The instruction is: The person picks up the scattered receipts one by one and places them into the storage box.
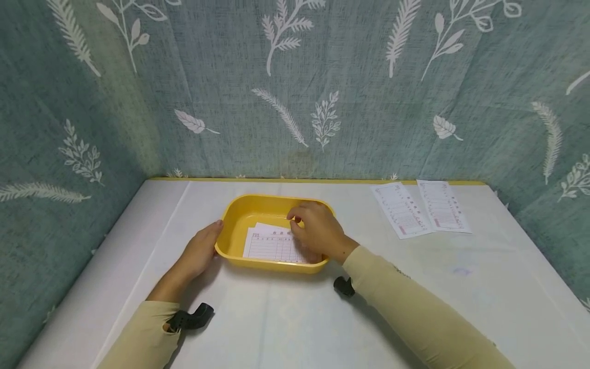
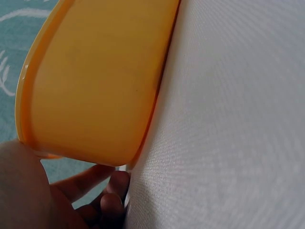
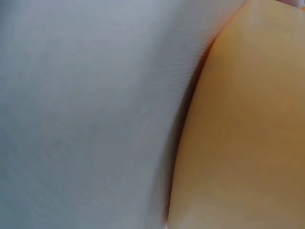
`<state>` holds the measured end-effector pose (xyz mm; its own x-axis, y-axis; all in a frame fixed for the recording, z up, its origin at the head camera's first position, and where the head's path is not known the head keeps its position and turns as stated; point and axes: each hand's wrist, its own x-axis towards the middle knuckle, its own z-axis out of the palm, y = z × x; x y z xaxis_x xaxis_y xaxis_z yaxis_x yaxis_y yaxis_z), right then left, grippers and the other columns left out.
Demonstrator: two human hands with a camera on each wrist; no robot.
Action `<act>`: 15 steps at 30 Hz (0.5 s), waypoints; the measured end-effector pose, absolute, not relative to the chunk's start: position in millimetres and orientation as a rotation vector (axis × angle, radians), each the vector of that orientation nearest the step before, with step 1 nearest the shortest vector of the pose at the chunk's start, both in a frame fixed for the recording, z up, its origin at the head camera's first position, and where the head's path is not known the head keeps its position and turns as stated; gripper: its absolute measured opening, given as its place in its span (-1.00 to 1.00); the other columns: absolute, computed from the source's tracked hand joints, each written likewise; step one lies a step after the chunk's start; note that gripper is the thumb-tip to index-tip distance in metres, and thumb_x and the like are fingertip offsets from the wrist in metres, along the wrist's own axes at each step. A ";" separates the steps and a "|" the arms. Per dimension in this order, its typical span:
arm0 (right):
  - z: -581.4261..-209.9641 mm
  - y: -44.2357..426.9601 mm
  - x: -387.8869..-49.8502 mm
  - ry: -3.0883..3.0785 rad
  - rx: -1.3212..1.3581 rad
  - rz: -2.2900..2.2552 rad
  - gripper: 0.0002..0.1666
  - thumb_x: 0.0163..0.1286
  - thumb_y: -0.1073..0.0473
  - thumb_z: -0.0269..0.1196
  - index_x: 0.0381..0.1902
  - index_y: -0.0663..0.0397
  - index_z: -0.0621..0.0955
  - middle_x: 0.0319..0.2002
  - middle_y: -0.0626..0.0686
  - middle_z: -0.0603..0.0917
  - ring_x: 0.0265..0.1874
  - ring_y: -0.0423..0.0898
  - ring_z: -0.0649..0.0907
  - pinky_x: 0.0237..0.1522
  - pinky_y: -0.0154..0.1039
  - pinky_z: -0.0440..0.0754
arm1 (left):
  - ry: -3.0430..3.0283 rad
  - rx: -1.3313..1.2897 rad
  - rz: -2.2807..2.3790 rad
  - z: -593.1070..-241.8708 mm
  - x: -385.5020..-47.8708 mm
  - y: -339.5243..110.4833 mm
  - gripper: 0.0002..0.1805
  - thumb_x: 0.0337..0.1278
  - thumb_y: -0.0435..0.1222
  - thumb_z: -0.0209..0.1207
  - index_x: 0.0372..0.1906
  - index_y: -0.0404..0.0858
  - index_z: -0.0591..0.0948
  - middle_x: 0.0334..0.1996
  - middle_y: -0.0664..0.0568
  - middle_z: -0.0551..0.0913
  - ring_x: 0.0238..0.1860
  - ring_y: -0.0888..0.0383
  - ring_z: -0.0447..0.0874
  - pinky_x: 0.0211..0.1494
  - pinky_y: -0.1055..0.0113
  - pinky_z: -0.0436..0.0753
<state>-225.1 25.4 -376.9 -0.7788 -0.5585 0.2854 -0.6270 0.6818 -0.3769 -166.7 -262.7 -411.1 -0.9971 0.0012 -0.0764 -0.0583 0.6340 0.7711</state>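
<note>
A yellow plastic basin (image 1: 276,264) stands on the white-covered table, with several printed paper slips (image 1: 269,246) lying inside it. At its left end my left hand (image 1: 198,251) holds the wall and rim; the left wrist view shows bent fingers (image 2: 112,202) by the basin's lower edge. My right hand (image 1: 318,228) reaches over the right side of the basin, above the slips. Its thumb and forefinger are bent towards each other, and whether a slip is between the fingers is hidden. The right wrist view has only the basin's outer wall (image 3: 248,124) and the tablecloth.
Two more printed slips (image 1: 401,210) lie at the back right of the table, edges touching or overlapping. A leaf-patterned green cloth (image 1: 295,102) hangs behind and along both sides. Black straps (image 1: 191,318) sit on the wrists.
</note>
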 end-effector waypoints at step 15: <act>-373.2 35.9 -223.3 -2.423 0.752 1.161 -0.87 0.41 0.19 0.28 -0.23 0.12 0.72 -0.31 0.01 0.72 -0.24 -0.01 0.64 0.01 -0.05 0.50 | 2.770 -0.046 1.331 -410.6 -163.2 -261.9 -0.28 0.58 0.15 -0.44 0.16 -0.36 0.47 -0.47 -0.03 0.47 -0.40 0.10 0.43 -0.25 0.29 0.42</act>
<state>-223.3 35.9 -373.2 -0.7978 -0.3106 0.5167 -0.5974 0.5231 -0.6079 -163.2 -261.9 -410.6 -0.9973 0.0021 -0.0739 -0.0564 0.6248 0.7787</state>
